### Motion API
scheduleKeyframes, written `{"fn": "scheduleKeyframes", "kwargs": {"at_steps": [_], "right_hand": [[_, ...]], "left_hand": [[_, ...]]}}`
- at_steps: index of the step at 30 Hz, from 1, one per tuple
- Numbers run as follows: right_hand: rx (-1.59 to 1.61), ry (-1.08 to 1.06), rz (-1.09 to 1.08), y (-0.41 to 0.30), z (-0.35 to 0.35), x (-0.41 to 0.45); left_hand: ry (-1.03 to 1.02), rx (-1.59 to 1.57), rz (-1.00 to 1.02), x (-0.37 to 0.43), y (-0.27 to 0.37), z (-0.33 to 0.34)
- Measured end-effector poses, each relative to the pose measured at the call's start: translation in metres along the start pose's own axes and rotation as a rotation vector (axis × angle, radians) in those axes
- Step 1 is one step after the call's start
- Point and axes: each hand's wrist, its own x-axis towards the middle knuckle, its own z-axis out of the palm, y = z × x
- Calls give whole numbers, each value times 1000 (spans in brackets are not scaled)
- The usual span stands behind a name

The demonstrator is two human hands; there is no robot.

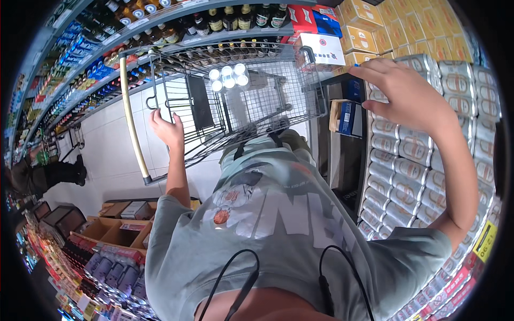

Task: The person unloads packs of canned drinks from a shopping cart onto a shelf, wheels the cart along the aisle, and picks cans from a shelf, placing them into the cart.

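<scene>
My left hand (166, 128) is beside the rear wires of a metal shopping cart (261, 96), its thumb and fingers apart. Whether it touches the wire is unclear. The cart's pale handle bar (130, 116) lies further left. A pack of several cans with light tops (229, 78) sits in the wire basket. Over on the right, my right hand (401, 92) is raised with fingers spread and holds nothing. It hovers in front of a tall stack of silver cans (409, 168); contact with them cannot be made out.
Bottle shelves (176, 30) run along the cart's far side. Yellow cartons (413, 28) and a white carton (321, 48) are stacked at front right. A blue box (349, 118) sits in a low recess. Cardboard dividers (108, 230) stand behind left. A person in dark clothes (52, 172) is further left.
</scene>
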Motion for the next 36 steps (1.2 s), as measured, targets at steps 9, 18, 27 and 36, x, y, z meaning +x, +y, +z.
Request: {"fn": "scheduleKeyframes", "kwargs": {"at_steps": [9, 18, 27, 36], "right_hand": [[-24, -35, -264, 20, 89, 156], [114, -63, -318, -28, 332, 364], [-160, -122, 49, -33, 466, 501], [-266, 10, 5, -45, 482, 505]], "left_hand": [[-627, -305, -815, 30, -54, 15], [-520, -438, -818, 20, -48, 17], [-536, -248, -886, 35, -29, 11], [-507, -243, -889, 32, -32, 10]]}}
